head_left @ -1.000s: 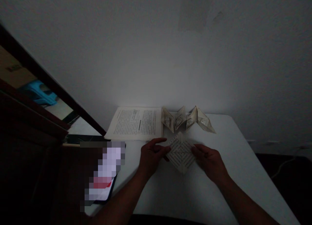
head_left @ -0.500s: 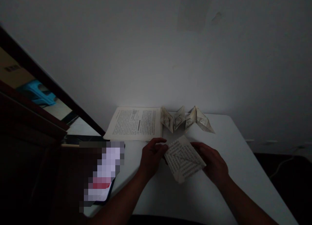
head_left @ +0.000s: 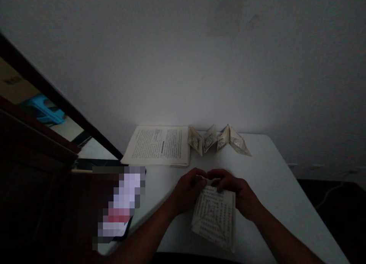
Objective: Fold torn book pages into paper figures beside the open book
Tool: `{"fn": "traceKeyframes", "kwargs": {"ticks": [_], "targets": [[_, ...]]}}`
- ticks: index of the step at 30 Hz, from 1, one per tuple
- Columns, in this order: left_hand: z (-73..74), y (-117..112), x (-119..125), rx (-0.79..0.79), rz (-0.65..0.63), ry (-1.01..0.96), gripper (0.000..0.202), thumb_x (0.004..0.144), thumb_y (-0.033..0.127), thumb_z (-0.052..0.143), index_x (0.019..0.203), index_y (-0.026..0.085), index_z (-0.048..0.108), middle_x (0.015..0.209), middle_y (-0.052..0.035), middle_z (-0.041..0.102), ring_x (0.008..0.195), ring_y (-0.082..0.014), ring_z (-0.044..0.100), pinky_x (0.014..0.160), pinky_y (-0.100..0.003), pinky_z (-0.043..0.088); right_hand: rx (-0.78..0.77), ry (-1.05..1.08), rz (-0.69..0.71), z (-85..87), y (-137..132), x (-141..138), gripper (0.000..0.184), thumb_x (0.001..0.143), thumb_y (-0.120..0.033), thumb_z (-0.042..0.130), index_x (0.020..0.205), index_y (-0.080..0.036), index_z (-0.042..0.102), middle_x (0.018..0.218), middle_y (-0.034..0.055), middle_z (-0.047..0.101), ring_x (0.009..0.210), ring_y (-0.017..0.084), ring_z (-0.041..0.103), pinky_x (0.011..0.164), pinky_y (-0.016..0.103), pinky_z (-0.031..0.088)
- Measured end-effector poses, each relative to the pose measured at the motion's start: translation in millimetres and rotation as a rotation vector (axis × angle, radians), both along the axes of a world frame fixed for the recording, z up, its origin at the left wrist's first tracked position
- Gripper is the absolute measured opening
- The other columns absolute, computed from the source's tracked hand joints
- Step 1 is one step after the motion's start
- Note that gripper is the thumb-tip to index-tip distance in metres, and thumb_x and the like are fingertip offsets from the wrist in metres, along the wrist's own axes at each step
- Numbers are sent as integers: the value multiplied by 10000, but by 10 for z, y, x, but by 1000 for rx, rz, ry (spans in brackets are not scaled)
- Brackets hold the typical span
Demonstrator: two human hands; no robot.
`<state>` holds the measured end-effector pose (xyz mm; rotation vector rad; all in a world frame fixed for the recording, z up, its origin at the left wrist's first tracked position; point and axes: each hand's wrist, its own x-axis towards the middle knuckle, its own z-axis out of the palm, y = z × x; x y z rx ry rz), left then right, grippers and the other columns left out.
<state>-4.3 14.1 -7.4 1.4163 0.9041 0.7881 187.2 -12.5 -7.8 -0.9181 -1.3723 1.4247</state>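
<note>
Between my hands is a folded sheet of printed paper (head_left: 214, 214), roughly square, with creases running across its text. My left hand (head_left: 188, 189) pinches its upper left edge between thumb and fingers. At the upper right edge, my right hand (head_left: 236, 189) grips it too, thumb on top. The fingertips of both hands nearly meet at the far edge; some fingers are hidden behind the paper. Beyond my hands stand several folded paper pieces (head_left: 210, 139) with printed text, in a zigzag row. Left of them lies a stack of printed pages (head_left: 157, 145).
A white table (head_left: 257, 157) runs up against a grey wall (head_left: 177, 65). At its left edge lies a phone (head_left: 122, 199), its screen blurred out. Further left are dark wooden furniture (head_left: 34, 161) and a blue plastic object (head_left: 44, 109). A cable (head_left: 328, 193) hangs at the right.
The folded paper has come nearer to me and turned, its corner now pointing down right. My hands have moved closer together at its far edge.
</note>
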Motion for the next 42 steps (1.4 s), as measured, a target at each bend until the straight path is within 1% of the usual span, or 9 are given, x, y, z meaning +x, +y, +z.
{"fn": "traceKeyframes", "kwargs": {"ticks": [4, 10, 15, 21, 25, 29, 33, 38, 42], "targets": [[40, -1, 12, 94, -4, 28, 136, 825, 238, 508, 929, 169, 561, 798, -8, 570, 734, -134, 529, 670, -240, 408, -33, 30, -49, -19, 7, 26, 170, 648, -329, 754, 670, -214, 631, 1202, 75, 560, 908, 230, 608, 740, 359, 504], [58, -1, -28, 129, 17, 20, 112, 845, 228, 487, 897, 166, 565, 716, 8, 539, 639, -111, 499, 608, -220, 393, 64, 52, -72, -48, 33, 69, 240, 671, -441, 716, 713, -218, 639, 773, 75, 676, 960, 283, 597, 789, 393, 478], [-4, 7, -38, 94, 79, -102, 169, 820, 219, 545, 984, 180, 537, 861, -30, 595, 769, -138, 566, 711, -258, 433, -92, -4, -180, -85, 19, 122, 265, 680, -380, 719, 865, -193, 686, 787, 61, 699, 736, 212, 639, 682, 327, 497], [-15, -8, -63, 87, 131, -152, 329, 778, 219, 626, 1078, 204, 493, 902, -39, 610, 822, -153, 595, 748, -272, 460, -169, 70, -326, -113, 73, 137, 281, 680, -320, 732, 932, -208, 676, 848, 49, 689, 757, 193, 629, 671, 301, 486], [-8, -7, -100, 204, 122, -26, 288, 745, 187, 646, 1016, 196, 551, 892, -38, 621, 755, -138, 585, 683, -239, 458, -171, 60, -418, -134, 93, 140, 300, 685, -319, 733, 944, -202, 639, 803, 33, 643, 694, 168, 593, 596, 268, 457], [11, 13, -109, 358, 89, 89, 150, 716, 154, 651, 861, 168, 614, 845, -34, 615, 735, -137, 576, 663, -234, 449, -178, 93, -412, -138, 93, 133, 220, 672, -285, 748, 827, -194, 622, 710, -7, 601, 601, 125, 542, 522, 222, 399], [1, 28, -116, 440, 147, 95, 139, 704, 143, 655, 839, 168, 628, 840, -30, 621, 751, -139, 582, 681, -236, 454, -193, 187, -393, -94, 95, 117, 164, 695, -307, 722, 772, -196, 629, 639, -24, 581, 546, 110, 511, 493, 214, 376], [-72, 44, -160, 372, 292, 23, 175, 698, 133, 645, 863, 185, 619, 833, -9, 614, 692, -118, 585, 636, -213, 471, -66, 176, -423, -91, 55, 176, 205, 717, -357, 681, 858, -208, 689, 813, 50, 677, 733, 195, 613, 621, 284, 468], [-100, 62, -180, 327, 343, -36, 161, 702, 142, 640, 857, 182, 625, 832, -14, 624, 691, -122, 596, 632, -214, 487, 64, 34, -379, -103, 2, 203, 216, 714, -320, 692, 907, -221, 693, 761, 49, 692, 693, 198, 642, 611, 289, 499]]}}
